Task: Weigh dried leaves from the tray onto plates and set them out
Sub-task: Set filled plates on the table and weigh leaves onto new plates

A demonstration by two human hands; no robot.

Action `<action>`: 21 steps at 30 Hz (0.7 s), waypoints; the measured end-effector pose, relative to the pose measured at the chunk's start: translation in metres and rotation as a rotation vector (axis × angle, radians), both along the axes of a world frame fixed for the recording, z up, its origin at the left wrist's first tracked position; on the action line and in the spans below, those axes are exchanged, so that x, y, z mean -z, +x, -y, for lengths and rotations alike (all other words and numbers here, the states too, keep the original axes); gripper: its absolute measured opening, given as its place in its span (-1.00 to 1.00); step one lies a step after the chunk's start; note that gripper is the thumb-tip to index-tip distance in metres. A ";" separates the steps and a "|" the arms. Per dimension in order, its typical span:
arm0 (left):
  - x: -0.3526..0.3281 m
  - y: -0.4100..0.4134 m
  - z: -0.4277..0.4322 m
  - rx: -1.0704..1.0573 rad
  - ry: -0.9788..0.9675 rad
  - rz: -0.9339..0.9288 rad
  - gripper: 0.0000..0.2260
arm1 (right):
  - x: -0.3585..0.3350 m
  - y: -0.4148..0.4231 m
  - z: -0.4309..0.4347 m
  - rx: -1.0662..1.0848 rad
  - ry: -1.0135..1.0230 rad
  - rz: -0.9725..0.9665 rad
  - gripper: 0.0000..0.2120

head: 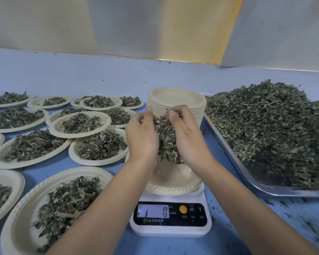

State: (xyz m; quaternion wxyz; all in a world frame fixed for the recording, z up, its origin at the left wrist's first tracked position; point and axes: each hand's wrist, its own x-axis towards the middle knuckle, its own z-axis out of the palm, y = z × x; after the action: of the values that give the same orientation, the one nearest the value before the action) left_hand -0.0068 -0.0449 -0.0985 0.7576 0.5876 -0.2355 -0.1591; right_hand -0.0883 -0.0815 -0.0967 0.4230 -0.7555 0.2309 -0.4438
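Left hand (141, 137) and right hand (189, 138): fingers of both curled, gripping one clump of leaves (167, 138) between the palms. Plate (173, 187): directly below the hands, seated on the scale (170, 230); display reads 0. Stack (177, 100) of plates: just beyond the fingertips. Tray (284, 192) with leaf pile (274, 129): right of the right hand. Filled plates (57, 126): left of the left hand.
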 end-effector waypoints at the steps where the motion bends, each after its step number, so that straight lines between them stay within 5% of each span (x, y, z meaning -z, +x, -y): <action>1: -0.002 0.002 -0.001 0.001 -0.010 -0.031 -0.70 | -0.001 -0.001 0.001 0.018 0.001 0.000 -0.87; 8: -0.020 0.012 -0.008 0.077 -0.086 -0.323 -0.72 | -0.001 -0.008 0.010 0.071 0.019 -0.102 -0.78; 21: -0.032 0.023 -0.015 0.068 -0.105 -0.373 -0.66 | -0.002 -0.009 0.004 -0.056 0.068 -0.346 -0.66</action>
State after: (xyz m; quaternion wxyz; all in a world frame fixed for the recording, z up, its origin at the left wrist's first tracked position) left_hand 0.0166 -0.0304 -0.0662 0.8118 0.4994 -0.1188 -0.2783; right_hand -0.0970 -0.0854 -0.0949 0.4144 -0.8121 0.2939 -0.2871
